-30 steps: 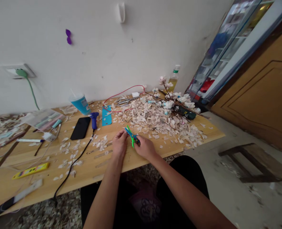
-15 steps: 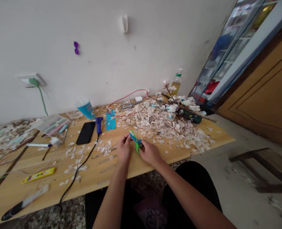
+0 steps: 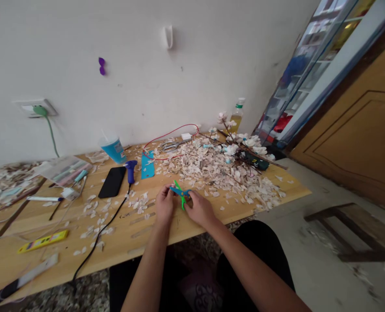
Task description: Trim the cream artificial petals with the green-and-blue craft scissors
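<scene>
My right hand (image 3: pixel 197 207) is closed on the handles of green and blue scissors (image 3: pixel 181 193), whose blades are spread apart and point toward my left hand. My left hand (image 3: pixel 165 201) has its fingers pinched together at the blade tips. What it pinches is too small and covered to name; a pale bit shows at the fingertips. Both hands are just above the front part of the wooden table (image 3: pixel 161 212). Beyond them lies a wide heap of pale petal-like pieces (image 3: pixel 205 160).
Left of my hands lie a blue glue gun (image 3: pixel 131 172) with a black cord, a black phone (image 3: pixel 112 182) and a yellow packet (image 3: pixel 44 241). A blue cup (image 3: pixel 114 149) stands behind. A flowering branch (image 3: pixel 233 147) and a bottle (image 3: pixel 236 116) are at the back right.
The scissors have turned in my right hand, and their blades are spread wider across toward my left fingertips. The whole view has shifted slightly, with things appearing farther left.
</scene>
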### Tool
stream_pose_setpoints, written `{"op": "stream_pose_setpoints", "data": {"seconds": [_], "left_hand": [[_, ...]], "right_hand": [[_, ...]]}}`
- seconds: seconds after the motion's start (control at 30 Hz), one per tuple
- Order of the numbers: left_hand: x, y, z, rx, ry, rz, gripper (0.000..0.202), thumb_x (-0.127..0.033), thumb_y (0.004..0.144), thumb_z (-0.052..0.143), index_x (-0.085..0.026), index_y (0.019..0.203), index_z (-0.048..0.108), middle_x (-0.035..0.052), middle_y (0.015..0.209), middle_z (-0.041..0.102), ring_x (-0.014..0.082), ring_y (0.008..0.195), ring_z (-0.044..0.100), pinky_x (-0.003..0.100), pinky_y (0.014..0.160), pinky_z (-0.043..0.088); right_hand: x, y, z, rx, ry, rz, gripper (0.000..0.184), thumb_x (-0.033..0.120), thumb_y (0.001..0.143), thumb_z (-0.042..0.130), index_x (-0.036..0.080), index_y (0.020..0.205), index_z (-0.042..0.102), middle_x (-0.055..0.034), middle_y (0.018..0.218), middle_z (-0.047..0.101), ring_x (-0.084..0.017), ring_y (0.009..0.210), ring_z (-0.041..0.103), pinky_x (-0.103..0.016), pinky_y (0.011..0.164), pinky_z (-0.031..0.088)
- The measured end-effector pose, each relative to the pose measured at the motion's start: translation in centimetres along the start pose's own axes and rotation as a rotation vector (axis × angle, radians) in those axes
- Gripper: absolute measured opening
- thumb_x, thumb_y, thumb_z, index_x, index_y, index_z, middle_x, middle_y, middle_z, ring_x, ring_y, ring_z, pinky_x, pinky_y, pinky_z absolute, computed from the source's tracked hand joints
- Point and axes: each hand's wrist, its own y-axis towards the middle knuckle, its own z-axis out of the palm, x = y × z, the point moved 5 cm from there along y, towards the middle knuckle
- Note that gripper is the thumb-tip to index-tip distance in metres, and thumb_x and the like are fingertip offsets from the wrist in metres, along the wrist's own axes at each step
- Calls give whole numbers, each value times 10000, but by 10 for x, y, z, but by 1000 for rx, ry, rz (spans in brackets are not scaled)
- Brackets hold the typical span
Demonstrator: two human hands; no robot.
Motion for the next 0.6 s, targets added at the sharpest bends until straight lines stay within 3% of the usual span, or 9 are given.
{"op": "stream_pose_setpoints", "data": {"seconds": [0.1,0.2,0.27,0.4,0.47,0.6], "left_hand": [[-12,-4,-2,-27,249,117,99,-251,837,593,-208,836,683,-12,688,615,138,620,531,250,627,416],[-14,-6,2,-10,275,136,107,-237,848,584,-210,789,669,-16,633,578,131,588,500,242,591,391],[-9,-5,5,33,126,69,85,-286,821,651,-204,815,673,-11,657,594,126,593,516,240,595,413],[5,-7,14,148,-332,-231,279,-337,709,803,-180,898,671,12,769,653,115,647,587,241,643,476],[6,-10,16,176,-462,-332,289,-321,693,829,-159,871,670,12,750,647,101,653,592,225,651,480],[3,-9,15,139,-540,-314,304,-288,636,872,-145,815,671,-5,725,639,78,638,579,201,643,472]], "right_hand": [[0,1,0,9,-9,-7,204,262,846,608,209,1042,592,-62,1025,681,-212,904,623,-293,736,422],[-3,1,1,8,-14,14,179,253,865,586,211,1039,590,-55,981,679,-209,876,626,-291,717,417],[-5,1,2,2,-12,29,165,243,874,575,213,1035,590,-54,969,680,-209,863,630,-289,707,414],[-8,1,4,-4,-4,44,134,226,880,563,215,1010,592,-58,972,686,-213,875,633,-287,714,416],[-9,1,4,-4,-2,41,135,221,882,555,211,1011,592,-62,982,685,-214,887,630,-289,724,418],[-6,-1,2,-4,4,16,160,224,877,550,202,1031,588,-68,985,677,-211,889,623,-292,738,421]]}}
